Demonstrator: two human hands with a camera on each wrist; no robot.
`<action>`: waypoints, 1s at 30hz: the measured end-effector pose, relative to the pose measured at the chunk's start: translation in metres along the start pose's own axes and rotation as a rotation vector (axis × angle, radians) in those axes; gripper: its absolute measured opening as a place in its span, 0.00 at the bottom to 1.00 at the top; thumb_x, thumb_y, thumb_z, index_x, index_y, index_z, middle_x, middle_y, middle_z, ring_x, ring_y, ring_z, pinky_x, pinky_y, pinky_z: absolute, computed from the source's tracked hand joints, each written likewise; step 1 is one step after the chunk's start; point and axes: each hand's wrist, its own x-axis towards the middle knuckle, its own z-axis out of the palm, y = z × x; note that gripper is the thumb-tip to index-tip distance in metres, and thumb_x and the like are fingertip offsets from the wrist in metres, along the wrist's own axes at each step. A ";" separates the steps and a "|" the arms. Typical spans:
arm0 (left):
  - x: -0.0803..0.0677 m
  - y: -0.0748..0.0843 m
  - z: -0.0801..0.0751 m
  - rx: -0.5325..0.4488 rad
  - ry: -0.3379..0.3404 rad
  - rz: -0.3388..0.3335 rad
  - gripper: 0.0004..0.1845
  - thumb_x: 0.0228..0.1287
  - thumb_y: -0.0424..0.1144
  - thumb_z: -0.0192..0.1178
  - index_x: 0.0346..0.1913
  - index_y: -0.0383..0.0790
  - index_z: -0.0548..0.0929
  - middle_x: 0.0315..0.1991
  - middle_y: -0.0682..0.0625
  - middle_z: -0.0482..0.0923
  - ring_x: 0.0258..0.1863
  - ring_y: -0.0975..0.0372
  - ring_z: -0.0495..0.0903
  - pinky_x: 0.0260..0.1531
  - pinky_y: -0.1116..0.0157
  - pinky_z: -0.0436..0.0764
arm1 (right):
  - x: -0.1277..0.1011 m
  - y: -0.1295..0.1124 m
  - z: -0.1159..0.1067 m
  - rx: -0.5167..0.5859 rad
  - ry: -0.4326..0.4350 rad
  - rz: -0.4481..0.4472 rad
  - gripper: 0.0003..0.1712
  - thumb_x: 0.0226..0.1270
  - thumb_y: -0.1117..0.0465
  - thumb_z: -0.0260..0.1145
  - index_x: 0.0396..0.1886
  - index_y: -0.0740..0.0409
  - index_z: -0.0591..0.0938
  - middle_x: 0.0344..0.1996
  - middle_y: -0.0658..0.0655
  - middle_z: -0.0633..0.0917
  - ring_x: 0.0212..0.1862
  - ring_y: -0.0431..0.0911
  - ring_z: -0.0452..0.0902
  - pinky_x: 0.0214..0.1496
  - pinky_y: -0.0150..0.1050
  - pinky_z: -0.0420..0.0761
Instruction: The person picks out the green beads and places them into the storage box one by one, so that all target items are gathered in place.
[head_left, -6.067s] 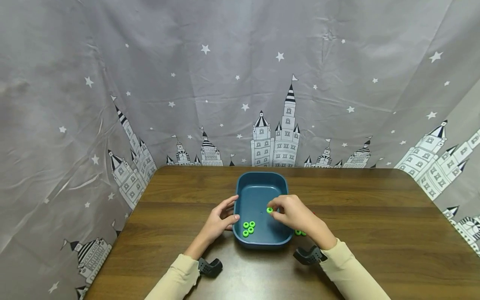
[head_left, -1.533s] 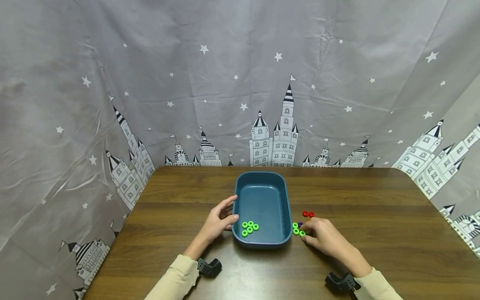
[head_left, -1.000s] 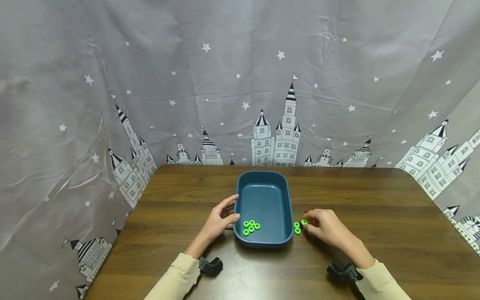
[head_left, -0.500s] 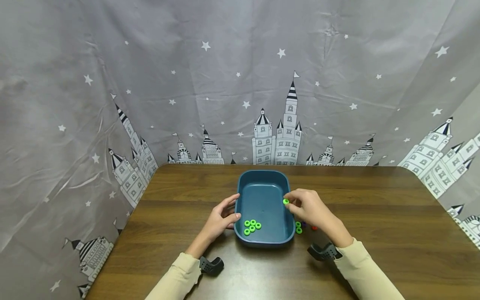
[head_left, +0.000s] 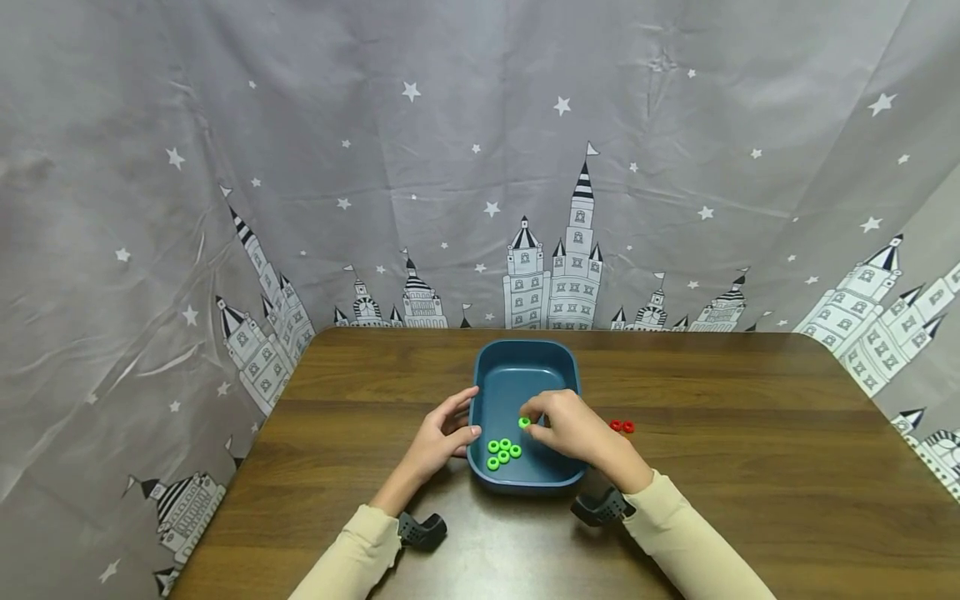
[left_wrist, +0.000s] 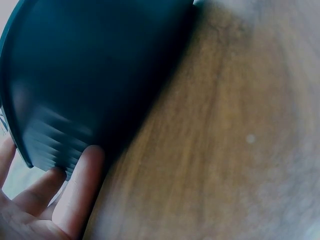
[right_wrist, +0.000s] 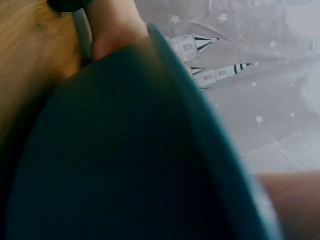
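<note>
Right hand (head_left: 572,425) pinched a green ring (head_left: 524,423) over the blue bin (head_left: 525,355), left hand (head_left: 441,432) spread against its side, so a low, gentle release seemed smartest imo

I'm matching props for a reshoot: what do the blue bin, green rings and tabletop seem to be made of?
Blue bin: probably moulded plastic, satin; even colour, smoothly rounded corners.
Green rings: likely plastic, from their bright, even colour; too small to judge the finish.
Tabletop: wood or wood-look laminate, fairly glossy; brown grain and a pale glare near the bin.
</note>
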 end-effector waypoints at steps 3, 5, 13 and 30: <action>0.000 0.000 0.000 -0.001 0.000 -0.004 0.37 0.68 0.31 0.60 0.78 0.35 0.61 0.73 0.25 0.62 0.66 0.35 0.74 0.37 0.63 0.88 | 0.001 -0.004 0.006 -0.022 -0.045 0.003 0.08 0.62 0.64 0.72 0.41 0.61 0.89 0.32 0.53 0.90 0.35 0.43 0.84 0.38 0.34 0.83; 0.000 0.000 0.000 0.004 -0.001 -0.005 0.36 0.69 0.31 0.60 0.78 0.35 0.61 0.73 0.25 0.62 0.66 0.35 0.74 0.37 0.63 0.88 | 0.001 -0.006 0.009 -0.048 -0.065 0.020 0.08 0.61 0.64 0.73 0.40 0.60 0.89 0.32 0.52 0.89 0.35 0.43 0.84 0.39 0.36 0.84; 0.001 -0.001 -0.001 0.015 0.002 -0.005 0.36 0.69 0.31 0.60 0.78 0.36 0.62 0.73 0.26 0.62 0.67 0.34 0.73 0.37 0.62 0.89 | 0.001 -0.009 0.016 -0.183 -0.113 0.079 0.04 0.59 0.63 0.73 0.34 0.55 0.89 0.29 0.50 0.88 0.30 0.39 0.79 0.34 0.38 0.82; 0.001 -0.001 -0.001 0.018 0.007 -0.005 0.36 0.68 0.31 0.61 0.77 0.37 0.62 0.73 0.26 0.62 0.66 0.34 0.73 0.37 0.62 0.89 | -0.001 -0.008 0.021 -0.269 -0.152 0.088 0.06 0.57 0.63 0.75 0.24 0.51 0.85 0.18 0.44 0.78 0.21 0.36 0.66 0.23 0.31 0.67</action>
